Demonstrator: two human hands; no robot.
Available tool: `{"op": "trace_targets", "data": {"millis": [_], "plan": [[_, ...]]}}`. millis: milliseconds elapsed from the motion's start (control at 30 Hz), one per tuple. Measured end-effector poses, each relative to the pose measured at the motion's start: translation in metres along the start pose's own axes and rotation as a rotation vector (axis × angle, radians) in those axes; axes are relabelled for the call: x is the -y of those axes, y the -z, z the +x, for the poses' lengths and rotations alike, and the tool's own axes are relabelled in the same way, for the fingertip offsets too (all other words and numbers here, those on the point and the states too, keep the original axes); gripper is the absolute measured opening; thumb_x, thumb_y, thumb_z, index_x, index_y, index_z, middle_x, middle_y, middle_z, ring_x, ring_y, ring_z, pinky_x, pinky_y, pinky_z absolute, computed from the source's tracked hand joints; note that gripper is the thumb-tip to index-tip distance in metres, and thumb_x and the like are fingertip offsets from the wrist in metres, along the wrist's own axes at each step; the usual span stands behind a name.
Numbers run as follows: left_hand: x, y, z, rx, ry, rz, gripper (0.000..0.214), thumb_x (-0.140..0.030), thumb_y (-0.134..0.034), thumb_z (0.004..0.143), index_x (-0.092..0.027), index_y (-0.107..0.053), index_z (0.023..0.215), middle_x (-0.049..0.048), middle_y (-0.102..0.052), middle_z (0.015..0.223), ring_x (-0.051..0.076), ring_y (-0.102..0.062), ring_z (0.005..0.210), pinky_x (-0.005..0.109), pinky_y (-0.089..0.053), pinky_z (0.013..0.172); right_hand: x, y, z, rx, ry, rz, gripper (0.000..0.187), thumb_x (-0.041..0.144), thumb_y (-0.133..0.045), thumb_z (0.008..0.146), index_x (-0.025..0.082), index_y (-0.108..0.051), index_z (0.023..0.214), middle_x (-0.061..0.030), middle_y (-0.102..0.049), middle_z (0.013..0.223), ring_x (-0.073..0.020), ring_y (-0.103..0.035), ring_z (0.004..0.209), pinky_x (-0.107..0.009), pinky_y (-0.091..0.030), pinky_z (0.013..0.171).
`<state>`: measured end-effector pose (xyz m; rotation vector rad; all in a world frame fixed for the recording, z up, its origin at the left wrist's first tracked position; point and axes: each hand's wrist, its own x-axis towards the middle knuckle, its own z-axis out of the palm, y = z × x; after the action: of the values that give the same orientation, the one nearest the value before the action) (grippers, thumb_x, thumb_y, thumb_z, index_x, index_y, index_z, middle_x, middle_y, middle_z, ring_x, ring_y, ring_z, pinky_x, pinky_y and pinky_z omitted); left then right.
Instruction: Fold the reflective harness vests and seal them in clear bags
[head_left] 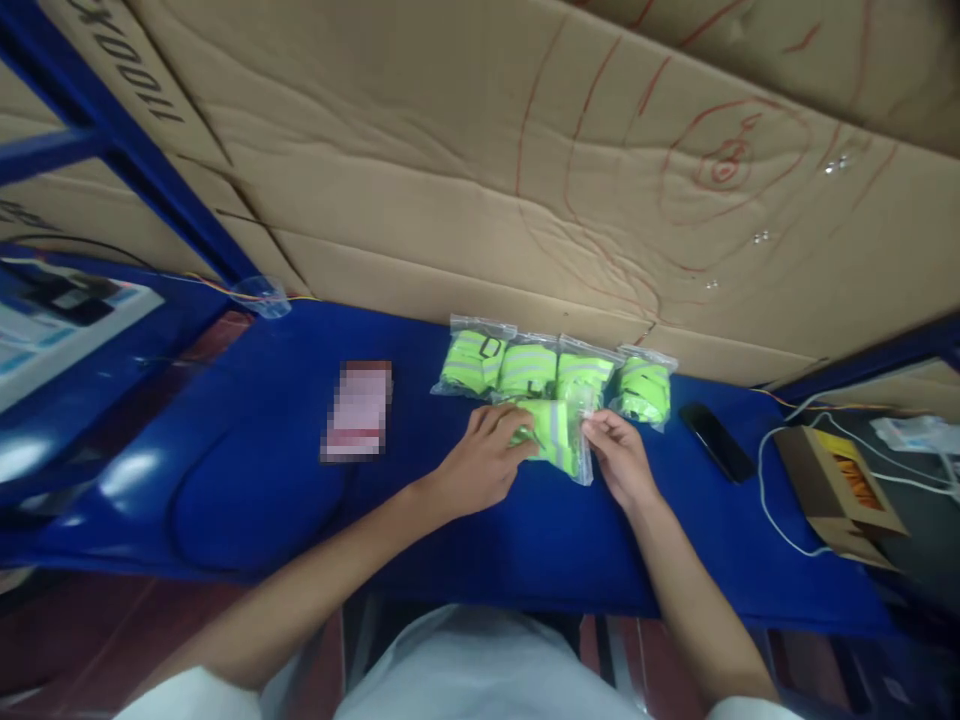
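A folded neon-yellow reflective strap (553,428) with a silver-grey stripe lies partly inside a clear zip bag (585,455). My left hand (491,450) grips the strap bundle from the left, fingers curled over it. At the bag's right edge, my right hand (619,450) pinches the plastic between thumb and fingers. Just behind them several bagged bundles of the same kind stand in a row: one at the left (471,362) showing a black buckle, others in the middle (527,370), and one at the right end (645,390).
On the blue table (480,540) a pixelated pinkish item (356,412) lies to the left. A black phone (718,442) and an open cardboard box (840,490) with white cables are at the right. A cardboard wall (420,200) closes the back; a clear cup (262,297) stands back left.
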<state>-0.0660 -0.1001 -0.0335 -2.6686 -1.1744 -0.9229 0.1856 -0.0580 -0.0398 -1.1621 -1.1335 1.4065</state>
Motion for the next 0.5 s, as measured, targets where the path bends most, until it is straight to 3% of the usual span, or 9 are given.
{"op": "trace_targets", "data": {"millis": [100,200,333,500], "plan": [[-0.012,0.001,-0.006,-0.129,0.043,-0.118,0.005,-0.023,-0.068,0.092,-0.021,-0.071,0.095,0.0104,-0.063,0.108,0.031,-0.059,0.117,0.046,-0.045,0.094,0.005,-0.006,-0.011,-0.003,0.044,-0.013,0.036,0.048,-0.095,0.071,0.021,-0.071,0.077,0.0019,-0.069,0.070,-0.0107,-0.057,0.064,-0.024,-0.046,0.065],[-0.018,-0.001,-0.009,-0.236,0.061,-0.049,0.019,-0.032,-0.074,0.094,-0.020,-0.068,0.080,0.0074,-0.063,0.098,0.026,-0.060,0.103,0.041,-0.040,0.089,0.011,-0.011,-0.022,0.048,0.068,-0.009,0.029,0.044,-0.093,0.076,0.021,-0.075,0.080,0.0012,-0.071,0.072,-0.0107,-0.059,0.065,-0.024,-0.047,0.065],[-0.017,-0.006,-0.008,-0.297,0.037,0.067,0.024,-0.031,-0.077,0.094,-0.020,-0.064,0.077,0.0047,-0.066,0.087,0.020,-0.060,0.085,0.036,-0.039,0.079,0.018,-0.016,-0.026,0.168,0.034,0.111,0.026,0.044,-0.091,0.078,0.022,-0.078,0.083,0.0005,-0.072,0.072,-0.0113,-0.060,0.063,-0.025,-0.050,0.064],[-0.013,-0.009,-0.006,-0.296,0.047,-0.203,0.007,-0.016,-0.068,0.097,-0.019,-0.062,0.095,-0.0011,-0.066,0.079,0.012,-0.061,0.070,0.026,-0.046,0.069,0.018,-0.015,-0.023,0.240,-0.019,0.179,0.033,0.049,-0.091,0.077,0.022,-0.079,0.091,-0.0004,-0.071,0.071,-0.0135,-0.062,0.062,-0.028,-0.052,0.060]]}}
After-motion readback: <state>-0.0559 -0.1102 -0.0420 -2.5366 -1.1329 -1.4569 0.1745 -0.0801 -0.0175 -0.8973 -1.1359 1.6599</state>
